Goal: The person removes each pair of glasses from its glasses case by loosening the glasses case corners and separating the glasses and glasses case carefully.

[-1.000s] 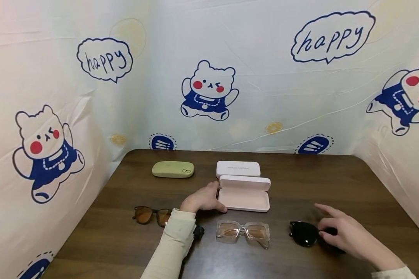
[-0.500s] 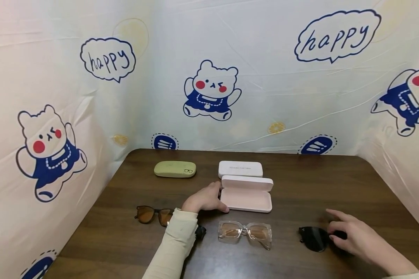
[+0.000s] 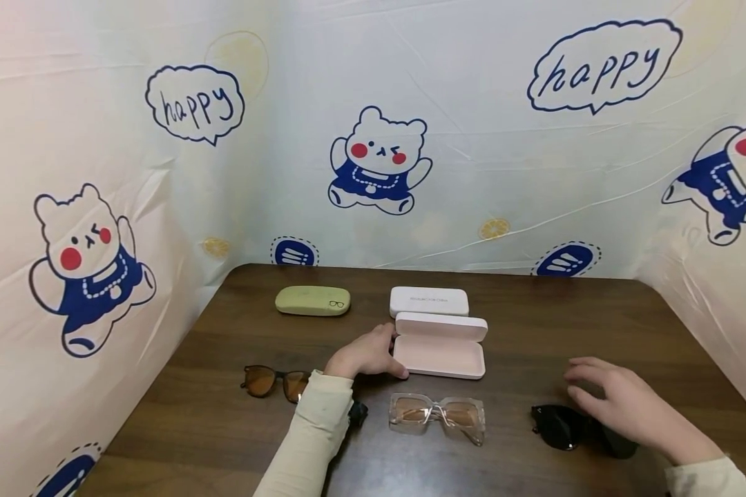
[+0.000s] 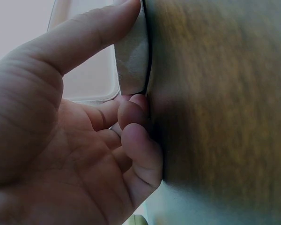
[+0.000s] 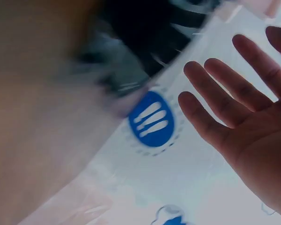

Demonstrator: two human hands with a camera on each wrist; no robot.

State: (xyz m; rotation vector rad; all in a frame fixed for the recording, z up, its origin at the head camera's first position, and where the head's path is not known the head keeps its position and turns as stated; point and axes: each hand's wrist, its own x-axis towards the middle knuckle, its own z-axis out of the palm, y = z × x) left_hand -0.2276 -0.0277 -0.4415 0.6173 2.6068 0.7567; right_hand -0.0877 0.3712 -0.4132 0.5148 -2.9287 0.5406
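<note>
The open pink case [image 3: 440, 352] lies near the middle of the brown table [image 3: 534, 310], its lid raised at the far side. The left hand [image 3: 363, 355] grips the case's left end: in the left wrist view the thumb [image 4: 89, 35] lies along the case [image 4: 96, 70] and curled fingers [image 4: 136, 117] press its near corner.

The black sunglasses [image 3: 562, 426] rest on the table at the right front. The right hand [image 3: 622, 404] hovers just over them, fingers spread and straight, holding nothing; the right wrist view shows the same flat palm [image 5: 243, 117], with the dark glasses [image 5: 150, 33] blurred behind it.

Just in front of the case lie clear-framed glasses [image 3: 437, 416]. To the left, amber-lensed glasses [image 3: 272, 382] are partly hidden by the cream sleeve [image 3: 313, 435]. Behind the pink case sits a shut white case [image 3: 429, 301], and a green case [image 3: 313, 300] lies farther left. Cartoon-bear sheeting [image 3: 379, 159] walls in 3 sides of the table.
</note>
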